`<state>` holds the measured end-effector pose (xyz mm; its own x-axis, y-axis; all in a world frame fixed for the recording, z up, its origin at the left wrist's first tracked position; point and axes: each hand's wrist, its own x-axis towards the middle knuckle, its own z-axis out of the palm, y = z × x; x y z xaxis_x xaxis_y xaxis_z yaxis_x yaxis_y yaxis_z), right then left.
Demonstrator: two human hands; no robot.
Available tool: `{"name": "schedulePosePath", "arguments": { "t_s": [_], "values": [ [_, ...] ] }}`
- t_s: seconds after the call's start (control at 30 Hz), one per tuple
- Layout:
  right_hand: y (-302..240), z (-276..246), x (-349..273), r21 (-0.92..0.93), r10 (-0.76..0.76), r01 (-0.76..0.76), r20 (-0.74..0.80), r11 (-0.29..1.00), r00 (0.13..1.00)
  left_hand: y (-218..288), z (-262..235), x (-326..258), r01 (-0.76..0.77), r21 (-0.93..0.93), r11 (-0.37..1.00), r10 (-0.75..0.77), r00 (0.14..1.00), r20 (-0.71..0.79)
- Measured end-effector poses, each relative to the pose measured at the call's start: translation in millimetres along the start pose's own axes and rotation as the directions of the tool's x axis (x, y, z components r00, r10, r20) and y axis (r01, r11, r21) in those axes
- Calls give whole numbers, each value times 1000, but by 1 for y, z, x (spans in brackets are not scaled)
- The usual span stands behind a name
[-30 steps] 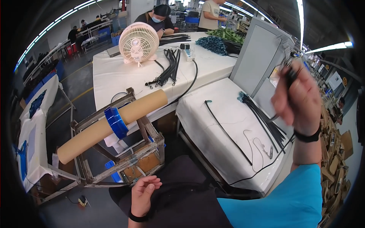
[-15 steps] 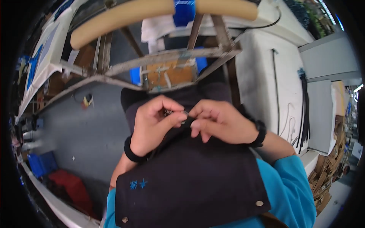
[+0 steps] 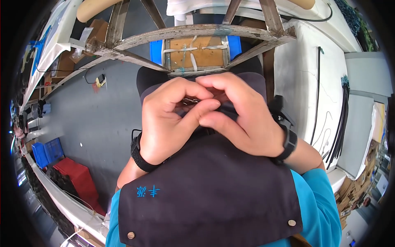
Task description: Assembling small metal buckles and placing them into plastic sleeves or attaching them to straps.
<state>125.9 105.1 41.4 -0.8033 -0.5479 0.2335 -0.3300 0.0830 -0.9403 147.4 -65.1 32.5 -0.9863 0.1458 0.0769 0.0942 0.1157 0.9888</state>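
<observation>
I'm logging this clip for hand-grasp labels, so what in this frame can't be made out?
- Head view: the small dark item pinched between the left hand and right hand; curled fingers cover nearly all of it.
- The tan cardboard roll: cut off by the top edge.
- The bundle of thin black cable ties on the white table: too small and bent by the lens to count.

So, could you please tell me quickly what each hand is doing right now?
Left hand: fingers curled shut, pinching a small thin item over the apron.
Right hand: curled shut on the same item.
</observation>
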Motion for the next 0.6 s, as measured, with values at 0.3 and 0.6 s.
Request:
{"name": "schedulePosePath", "arguments": {
  "t_s": [0.3, 0.6],
  "values": [
    [41, -13, -21, 333, 421, -510, 306, 794, 854, -13, -21, -7, 245, -373, 895, -277, 960, -33],
    [27, -2, -2, -76, -22, 28, 73, 997, 997, -10, -3, 2, 333, -352, 874, -351, 936, 15]
  ]
}}
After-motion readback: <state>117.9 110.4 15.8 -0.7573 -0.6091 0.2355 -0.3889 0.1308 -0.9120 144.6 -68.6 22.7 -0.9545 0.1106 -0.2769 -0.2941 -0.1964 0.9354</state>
